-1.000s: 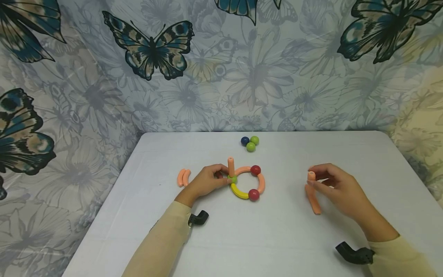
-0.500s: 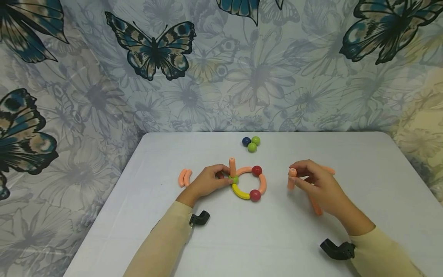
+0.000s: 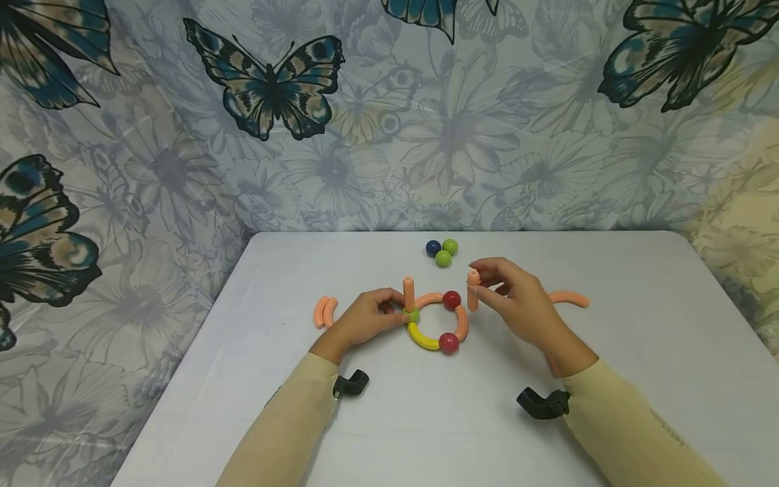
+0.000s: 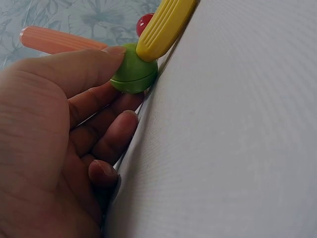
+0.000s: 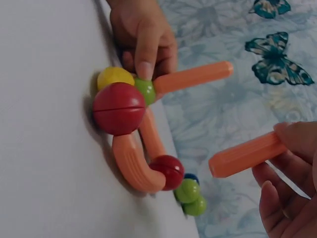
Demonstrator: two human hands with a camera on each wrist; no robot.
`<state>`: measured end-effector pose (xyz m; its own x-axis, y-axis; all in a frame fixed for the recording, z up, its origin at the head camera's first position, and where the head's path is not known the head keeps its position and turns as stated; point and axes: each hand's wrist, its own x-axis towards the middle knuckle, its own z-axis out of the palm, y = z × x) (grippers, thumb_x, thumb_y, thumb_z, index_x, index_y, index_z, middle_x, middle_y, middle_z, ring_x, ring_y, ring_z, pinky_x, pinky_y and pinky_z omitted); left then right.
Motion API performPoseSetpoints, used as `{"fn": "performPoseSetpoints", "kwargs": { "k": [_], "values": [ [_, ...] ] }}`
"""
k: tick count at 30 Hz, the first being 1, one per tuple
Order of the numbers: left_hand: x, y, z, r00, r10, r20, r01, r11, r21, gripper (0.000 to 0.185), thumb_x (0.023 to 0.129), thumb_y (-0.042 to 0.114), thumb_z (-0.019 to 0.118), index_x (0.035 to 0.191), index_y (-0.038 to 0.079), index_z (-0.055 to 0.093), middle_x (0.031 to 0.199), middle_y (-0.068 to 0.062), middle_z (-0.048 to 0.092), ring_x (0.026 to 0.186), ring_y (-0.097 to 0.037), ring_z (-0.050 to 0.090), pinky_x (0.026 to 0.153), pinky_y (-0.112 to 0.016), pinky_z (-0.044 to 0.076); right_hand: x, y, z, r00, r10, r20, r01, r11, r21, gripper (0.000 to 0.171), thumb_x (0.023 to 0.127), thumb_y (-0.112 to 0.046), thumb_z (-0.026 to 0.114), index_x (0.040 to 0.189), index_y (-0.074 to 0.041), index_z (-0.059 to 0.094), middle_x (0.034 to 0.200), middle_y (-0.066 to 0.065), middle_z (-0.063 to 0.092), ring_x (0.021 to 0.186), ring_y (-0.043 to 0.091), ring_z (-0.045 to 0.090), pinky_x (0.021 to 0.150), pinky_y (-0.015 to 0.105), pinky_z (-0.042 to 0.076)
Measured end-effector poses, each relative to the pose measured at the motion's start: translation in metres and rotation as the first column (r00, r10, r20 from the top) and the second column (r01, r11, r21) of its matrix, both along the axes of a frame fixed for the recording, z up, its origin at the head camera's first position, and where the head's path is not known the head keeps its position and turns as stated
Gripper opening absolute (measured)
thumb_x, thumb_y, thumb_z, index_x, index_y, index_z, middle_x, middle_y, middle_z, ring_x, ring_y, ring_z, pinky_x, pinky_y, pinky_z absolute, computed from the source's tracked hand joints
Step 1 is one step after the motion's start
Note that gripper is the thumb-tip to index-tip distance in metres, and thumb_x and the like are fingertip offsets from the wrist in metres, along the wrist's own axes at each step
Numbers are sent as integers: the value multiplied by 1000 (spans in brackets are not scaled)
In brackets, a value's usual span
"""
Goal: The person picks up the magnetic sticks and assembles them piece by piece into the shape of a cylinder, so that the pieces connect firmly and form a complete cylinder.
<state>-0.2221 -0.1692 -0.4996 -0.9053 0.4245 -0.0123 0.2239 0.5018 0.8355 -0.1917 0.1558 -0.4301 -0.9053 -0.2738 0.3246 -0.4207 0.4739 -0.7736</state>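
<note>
Left hand (image 3: pixel 365 316) pinches green ball (image 3: pixel 412 315) steadying ring (image 3: pixel 435 321), right hand (image 3: pixel 514 297) grips orange stick (image 3: pixel 473 290) above it; next likely seating it on red ball (image 3: pixel 451 299).

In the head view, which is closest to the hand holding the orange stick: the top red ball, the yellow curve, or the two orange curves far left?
From the right hand:
1. Top red ball, just left of it.
2. Yellow curve, the ring's near side.
3. Two orange curves, far left, beyond the left hand.
</note>
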Motion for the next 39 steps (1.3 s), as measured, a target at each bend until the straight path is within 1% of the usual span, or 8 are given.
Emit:
{"fn": "performPoseSetpoints", "kwargs": {
  "k": [3,6,10,14,20,26,35,39],
  "values": [
    [0,0,0,1000,-7,-4,7,1000,4,23,99,32,84,121,26,78,108,10,72,92,-18,63,79,-36,51,-7,-7,0,1000,-16,27,15,1000,12,31,104,-9,77,134,-5,69,115,6,75,106,25,69,86,31,53],
    [-1,1,-1,1000,-17,-8,17,1000,14,24,99,33,84,121,26,78,109,9,72,93,-19,63,80,-37,51,-15,-13,-2,999,-23,36,22,1000,6,28,103,-8,78,131,-6,69,115,7,75,108,25,69,87,38,54],
    [-1,1,-2,1000,-18,-8,19,1000,20,24,99,34,84,121,26,78,108,9,72,93,-20,64,81,-39,51,-24,-20,-6,998,-22,50,23,1000,-13,28,104,-7,77,130,-6,68,118,8,74,109,27,68,89,45,55],
    [-2,0,-3,1000,-17,-7,17,1000,22,24,99,35,83,121,26,78,108,9,72,93,-20,64,81,-39,51,-30,-24,-10,996,-38,80,40,999,-20,28,104,-8,76,131,-6,67,120,10,73,111,29,67,92,49,54],
    [-1,1,-3,1000,-25,-12,26,999,27,25,98,35,84,121,26,78,109,9,72,94,-20,64,81,-39,51,-32,-25,-18,991,-63,115,64,998,-11,29,105,-7,75,132,-4,66,119,13,72,110,32,68,96,52,54],
    [-1,0,-2,1000,-9,-9,9,1000,8,24,99,35,83,121,27,78,109,10,72,94,-19,63,81,-39,51,-34,-27,-18,988,-69,140,71,997,-6,29,106,-8,74,133,-7,65,119,12,71,108,35,67,92,52,55],
    [-1,-1,-2,1000,-8,-4,8,1000,12,23,99,35,83,121,27,78,109,9,72,94,-19,63,81,-38,51,-35,-30,-18,989,-59,137,58,998,6,33,106,-6,73,138,-6,64,122,14,72,112,34,67,98,54,54],
    [-1,-1,-2,1000,-12,-3,12,1000,13,23,99,35,83,120,26,78,109,10,72,94,-19,63,80,-37,51,-35,-30,-19,988,-64,140,63,998,10,35,106,-10,74,139,-6,63,123,14,71,113,35,67,97,55,55]
  ]
}}
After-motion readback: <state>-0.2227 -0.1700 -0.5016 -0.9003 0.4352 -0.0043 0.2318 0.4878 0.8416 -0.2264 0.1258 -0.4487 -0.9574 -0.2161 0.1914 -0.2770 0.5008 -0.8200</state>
